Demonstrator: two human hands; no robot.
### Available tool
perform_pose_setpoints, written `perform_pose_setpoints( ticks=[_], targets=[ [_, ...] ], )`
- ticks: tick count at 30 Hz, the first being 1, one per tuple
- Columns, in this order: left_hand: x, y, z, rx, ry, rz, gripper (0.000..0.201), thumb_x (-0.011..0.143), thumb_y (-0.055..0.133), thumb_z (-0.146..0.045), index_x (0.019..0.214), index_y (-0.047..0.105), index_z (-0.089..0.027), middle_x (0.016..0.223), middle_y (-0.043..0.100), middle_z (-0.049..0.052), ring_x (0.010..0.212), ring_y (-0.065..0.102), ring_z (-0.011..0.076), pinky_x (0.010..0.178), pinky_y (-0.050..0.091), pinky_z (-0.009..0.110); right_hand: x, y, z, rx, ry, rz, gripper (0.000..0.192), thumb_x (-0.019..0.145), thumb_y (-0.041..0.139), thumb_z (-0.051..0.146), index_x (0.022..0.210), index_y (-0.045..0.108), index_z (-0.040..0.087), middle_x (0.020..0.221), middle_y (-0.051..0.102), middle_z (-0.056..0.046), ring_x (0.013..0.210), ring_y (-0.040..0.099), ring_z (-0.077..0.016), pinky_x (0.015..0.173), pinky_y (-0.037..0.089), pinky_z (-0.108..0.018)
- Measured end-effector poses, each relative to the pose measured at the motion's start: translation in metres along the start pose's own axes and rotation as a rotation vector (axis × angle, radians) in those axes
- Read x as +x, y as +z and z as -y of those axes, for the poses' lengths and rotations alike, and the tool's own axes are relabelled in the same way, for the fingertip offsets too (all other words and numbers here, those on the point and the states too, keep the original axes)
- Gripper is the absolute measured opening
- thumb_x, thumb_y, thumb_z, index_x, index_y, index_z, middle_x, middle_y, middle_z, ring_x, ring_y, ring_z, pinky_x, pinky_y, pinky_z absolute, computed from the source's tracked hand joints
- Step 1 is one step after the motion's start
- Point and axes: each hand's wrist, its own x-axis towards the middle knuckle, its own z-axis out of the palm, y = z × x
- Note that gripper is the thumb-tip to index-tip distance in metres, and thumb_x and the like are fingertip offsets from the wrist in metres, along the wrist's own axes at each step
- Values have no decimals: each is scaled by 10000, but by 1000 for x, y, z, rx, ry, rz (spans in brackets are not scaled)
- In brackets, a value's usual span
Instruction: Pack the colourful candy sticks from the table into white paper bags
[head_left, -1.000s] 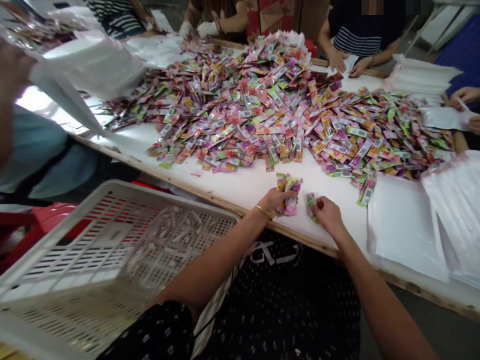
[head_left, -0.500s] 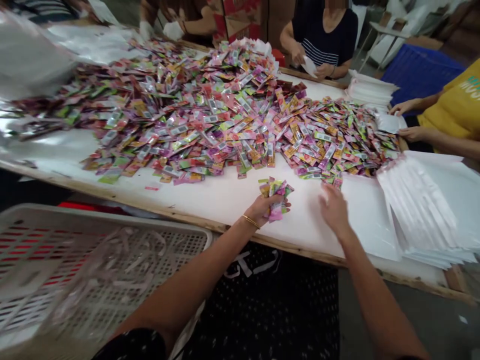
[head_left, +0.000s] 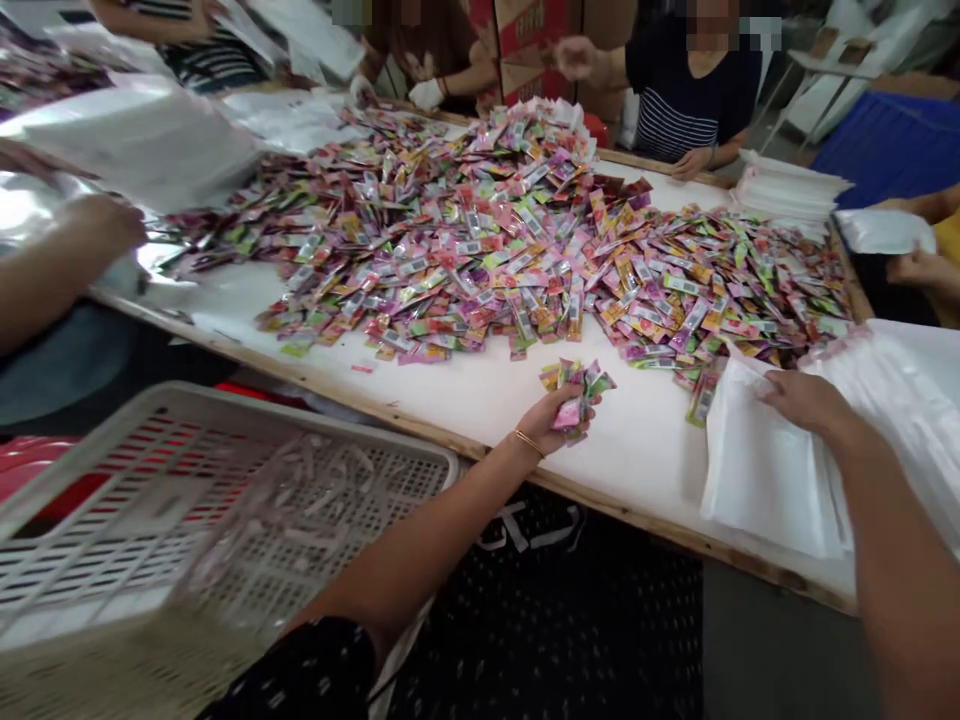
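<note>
Gathered in my left hand (head_left: 559,418) is a bunch of small colourful sachets (head_left: 576,388), its fingers closed round them above the white tabletop. My right hand (head_left: 810,400), at the right, pinches the top edge of a white plastic bag (head_left: 772,465), which hangs flat over the table. Behind both hands spreads a large heap of the same sachets (head_left: 465,250) in pink, green, orange and purple. Beside my right hand lies a stack of white plastic bags (head_left: 900,400), partly hidden by my arm.
A white perforated crate (head_left: 225,500) with clear plastic scraps stands below the table's wooden edge (head_left: 450,438). Co-workers sit around the table; one person's arm (head_left: 60,245) reaches in from the left. More bags (head_left: 787,185) are stacked at the far right.
My right hand has moved right from the heap's front edge and taken hold of a white bag. My left hand still grips its sachets. The view has shifted left.
</note>
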Motion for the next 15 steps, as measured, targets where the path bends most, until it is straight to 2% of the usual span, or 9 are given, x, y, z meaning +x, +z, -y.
perform_pose_setpoints(
  ticks=[2,5,8,10,12,15],
  targets=[
    [-13,9,-18,79,35,-7,202,732,671,-210,883,568,-123,749,653,48,532,595,107,417,403,187,-21,-28,24,-75,-82,-30,347,902,458,302,1092,670,104,1088,656,-197,972,611,-290,742,393,-343],
    [-40,44,-47,223,140,69,270,710,691,-267,899,575,-113,685,633,35,524,586,113,442,432,199,-47,-66,84,-160,-228,-61,249,868,504,297,943,703,166,1003,682,-133,905,617,-269,709,391,-323],
    [-60,85,-64,333,336,152,337,641,733,-249,903,564,-120,678,625,12,557,602,125,507,469,220,-58,-86,151,-266,-418,13,218,824,494,167,869,707,178,920,689,-111,856,630,-255,657,375,-300],
    [-60,100,-68,392,461,155,344,592,746,-204,868,554,-130,682,616,-8,565,596,117,547,479,230,-59,-90,183,-291,-559,0,227,812,488,115,848,702,179,913,683,-100,831,631,-236,612,343,-284],
    [-50,101,-71,450,547,101,300,589,726,-185,820,541,-137,651,589,-30,551,571,104,556,466,231,-59,-92,201,-278,-671,-94,211,827,494,115,834,692,187,896,669,-82,767,618,-205,566,293,-278],
    [-30,87,-81,590,708,-40,212,636,673,-179,788,529,-146,631,568,-37,600,566,111,595,457,234,-62,-91,210,-240,-777,-274,179,864,504,155,827,669,211,842,626,-46,668,572,-167,525,220,-289]
  ],
)
